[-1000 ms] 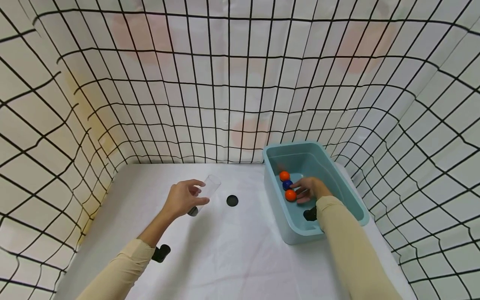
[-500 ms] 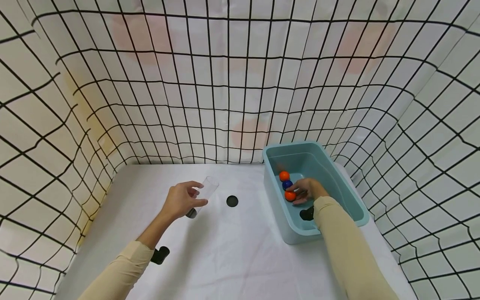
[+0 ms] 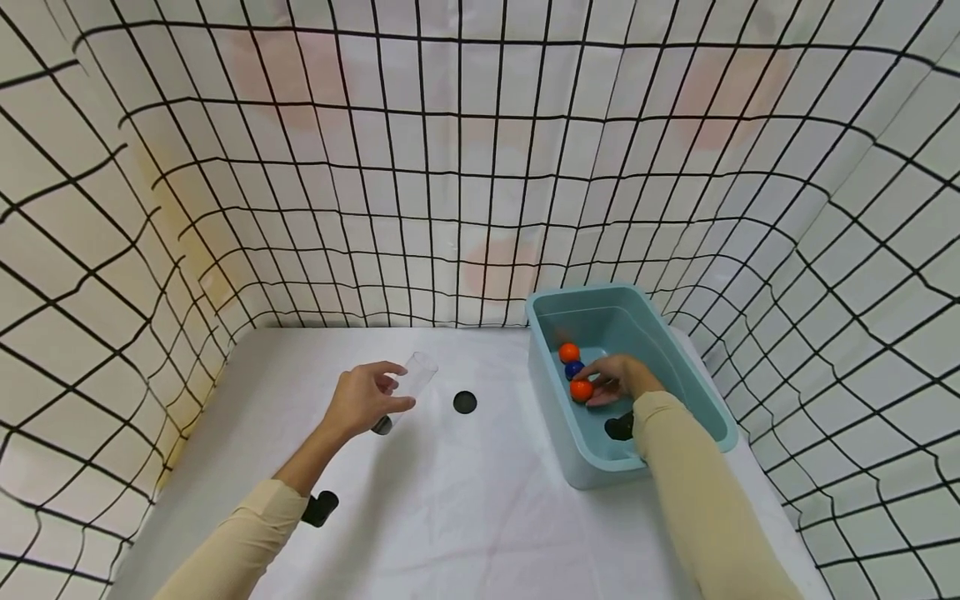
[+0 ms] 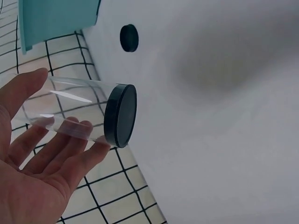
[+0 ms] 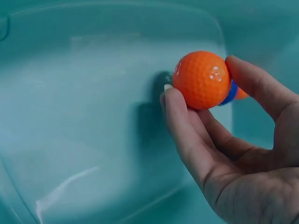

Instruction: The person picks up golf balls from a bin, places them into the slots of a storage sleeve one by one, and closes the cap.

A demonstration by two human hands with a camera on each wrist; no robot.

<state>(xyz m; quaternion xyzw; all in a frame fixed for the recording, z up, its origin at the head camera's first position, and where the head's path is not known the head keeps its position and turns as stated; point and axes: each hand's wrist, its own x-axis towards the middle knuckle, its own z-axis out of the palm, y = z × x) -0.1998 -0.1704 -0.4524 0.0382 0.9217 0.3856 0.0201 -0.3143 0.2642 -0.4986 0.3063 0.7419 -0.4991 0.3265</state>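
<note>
My left hand grips a clear cylindrical container between thumb and fingers, tilted above the table. A black cap closes its lower end. On the right, my right hand reaches down inside a light blue bin. Its thumb and fingers pinch a dimpled orange golf ball. Just beyond that one, a blue ball and a second orange ball sit in a row along the bin's left wall.
A loose black disc-shaped lid lies on the white tabletop between the hands. Black wire mesh rises behind the table and along both sides.
My right fingers have moved slightly left and closed onto the nearer orange ball. The left hand keeps the container almost still, shifted a little left.
</note>
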